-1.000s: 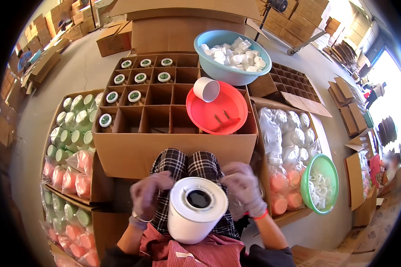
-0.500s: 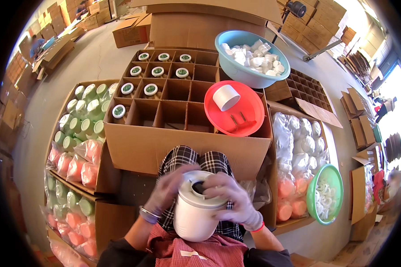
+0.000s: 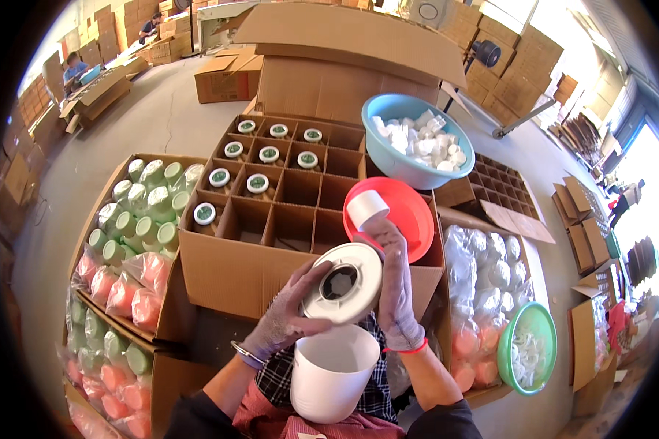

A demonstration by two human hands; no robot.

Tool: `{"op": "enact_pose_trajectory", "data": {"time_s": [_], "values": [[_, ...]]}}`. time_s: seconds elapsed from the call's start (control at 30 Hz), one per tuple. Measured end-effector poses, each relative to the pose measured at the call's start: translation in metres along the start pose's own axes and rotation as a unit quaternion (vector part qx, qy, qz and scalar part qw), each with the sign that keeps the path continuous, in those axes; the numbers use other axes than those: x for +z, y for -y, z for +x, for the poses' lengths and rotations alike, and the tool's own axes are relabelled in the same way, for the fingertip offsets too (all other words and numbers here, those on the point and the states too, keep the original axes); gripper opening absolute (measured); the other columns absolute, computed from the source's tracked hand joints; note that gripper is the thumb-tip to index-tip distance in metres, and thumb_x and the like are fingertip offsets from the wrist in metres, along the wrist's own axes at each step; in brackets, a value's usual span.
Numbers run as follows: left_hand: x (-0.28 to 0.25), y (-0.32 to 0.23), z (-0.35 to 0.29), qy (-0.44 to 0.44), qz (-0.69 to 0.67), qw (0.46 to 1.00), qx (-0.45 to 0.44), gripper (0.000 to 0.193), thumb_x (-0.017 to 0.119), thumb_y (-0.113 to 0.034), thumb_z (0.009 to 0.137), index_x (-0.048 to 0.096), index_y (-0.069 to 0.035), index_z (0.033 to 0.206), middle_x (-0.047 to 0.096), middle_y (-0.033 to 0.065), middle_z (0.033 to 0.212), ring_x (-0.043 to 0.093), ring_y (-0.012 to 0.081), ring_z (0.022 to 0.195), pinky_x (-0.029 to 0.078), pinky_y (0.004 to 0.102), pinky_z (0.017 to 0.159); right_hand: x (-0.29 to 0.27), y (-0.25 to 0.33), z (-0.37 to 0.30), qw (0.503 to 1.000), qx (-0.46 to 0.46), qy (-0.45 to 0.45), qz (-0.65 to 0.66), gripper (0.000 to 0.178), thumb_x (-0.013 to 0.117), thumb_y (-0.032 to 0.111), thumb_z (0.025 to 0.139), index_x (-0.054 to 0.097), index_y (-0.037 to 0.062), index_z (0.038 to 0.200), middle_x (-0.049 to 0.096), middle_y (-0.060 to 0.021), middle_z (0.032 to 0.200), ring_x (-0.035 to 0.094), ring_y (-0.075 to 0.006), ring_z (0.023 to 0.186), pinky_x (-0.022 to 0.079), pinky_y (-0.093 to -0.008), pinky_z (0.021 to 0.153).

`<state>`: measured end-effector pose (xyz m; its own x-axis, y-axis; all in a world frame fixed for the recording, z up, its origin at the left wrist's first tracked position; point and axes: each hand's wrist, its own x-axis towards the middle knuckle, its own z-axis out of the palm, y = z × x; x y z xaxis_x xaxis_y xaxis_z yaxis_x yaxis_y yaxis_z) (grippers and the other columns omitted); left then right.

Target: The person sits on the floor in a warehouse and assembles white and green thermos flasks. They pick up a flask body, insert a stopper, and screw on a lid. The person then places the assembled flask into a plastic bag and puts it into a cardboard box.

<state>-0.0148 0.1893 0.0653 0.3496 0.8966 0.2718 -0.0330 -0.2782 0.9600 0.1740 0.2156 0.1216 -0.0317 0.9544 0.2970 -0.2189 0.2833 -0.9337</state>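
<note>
Overhead, a wide warehouse floor [image 3: 154, 124] of pale concrete runs out to walls lined with stacked brown cartons [image 3: 520, 66], and daylight pours in at the right edge. Far off at the upper left, other people sit among flat boxes.

Just ahead of the person stands a big divided carton [image 3: 278, 241], its cardboard grid partly filled: the cells at the far and left sides hold jars with white lids and green centres [image 3: 258, 184], while the near and right cells are bare. Behind it a taller closed carton [image 3: 344, 66] blocks the view. To the left, open boxes hold bagged green and pink containers [image 3: 135, 241]; to the right another box holds bagged white and pink ones [image 3: 487, 278].

A blue basin [image 3: 388, 157] full of small white caps rests on the divided carton's far right corner. Just in front of it a red basin [image 3: 410, 212] holds a single white cup-shaped piece [image 3: 366, 208]. A green basin [image 3: 516, 344] with white rings sits low at the right.

On the lap, over checked cloth, stands an open white jar [image 3: 329, 373]. Directly above its mouth, tilted, is a white round lid with a dark centre [image 3: 343, 282]. The left hand [image 3: 285, 314], gloved, cups this lid from below; the right hand [image 3: 395, 285], gloved too, clasps its right rim.
</note>
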Motion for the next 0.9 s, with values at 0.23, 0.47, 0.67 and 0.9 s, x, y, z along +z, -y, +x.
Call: {"op": "enact_pose_trajectory", "data": {"time_s": [0.23, 0.47, 0.67, 0.9], "values": [[0.019, 0.017, 0.018, -0.054, -0.295, 0.950, -0.086, 0.082, 0.043, -0.066, 0.098, 0.035, -0.003, 0.150, 0.053, 0.0114, 0.139, 0.055, 0.0234, 0.124, 0.042, 0.0363, 0.109, 0.006, -0.029, 0.006, 0.911, -0.196, 0.081, -0.353, 0.077, 0.076, 0.002, 0.075, 0.043, -0.0003, 0.145, 0.041, -0.0234, 0.147, 0.043, -0.0407, 0.137, 0.038, -0.0453, 0.112], [-0.013, 0.041, 0.027, -0.096, 0.159, 0.979, 0.089, 0.064, 0.069, -0.023, 0.093, 0.042, -0.004, 0.147, 0.045, 0.0223, 0.148, 0.047, 0.0368, 0.136, 0.039, 0.0415, 0.111, -0.063, -0.025, 0.061, 0.905, 0.063, -0.069, -0.414, 0.040, 0.059, 0.009, 0.095, 0.054, 0.0014, 0.134, 0.065, -0.0142, 0.119, 0.065, -0.0227, 0.102, 0.053, -0.0367, 0.087], [-0.079, 0.072, 0.024, -0.279, 0.279, 0.915, 0.087, 0.037, 0.066, -0.010, 0.088, 0.059, -0.003, 0.124, 0.059, 0.0174, 0.127, 0.056, 0.0372, 0.119, 0.043, 0.0456, 0.106, -0.199, -0.095, 0.126, 0.816, 0.169, -0.093, -0.545, 0.041, 0.069, 0.027, 0.086, 0.062, -0.0002, 0.117, 0.065, -0.0141, 0.103, 0.064, -0.0221, 0.090, 0.052, -0.0371, 0.079], [-0.110, 0.138, 0.008, -0.285, 0.576, 0.763, 0.072, 0.033, 0.069, -0.023, 0.086, 0.063, -0.011, 0.116, 0.060, 0.0105, 0.115, 0.052, 0.0301, 0.119, 0.026, 0.0554, 0.116, 0.073, -0.062, 0.150, 0.793, -0.202, 0.247, -0.518, 0.036, 0.071, 0.021, 0.086, 0.066, 0.0045, 0.117, 0.066, -0.0159, 0.112, 0.060, -0.0351, 0.111, 0.047, -0.0430, 0.096]]}}
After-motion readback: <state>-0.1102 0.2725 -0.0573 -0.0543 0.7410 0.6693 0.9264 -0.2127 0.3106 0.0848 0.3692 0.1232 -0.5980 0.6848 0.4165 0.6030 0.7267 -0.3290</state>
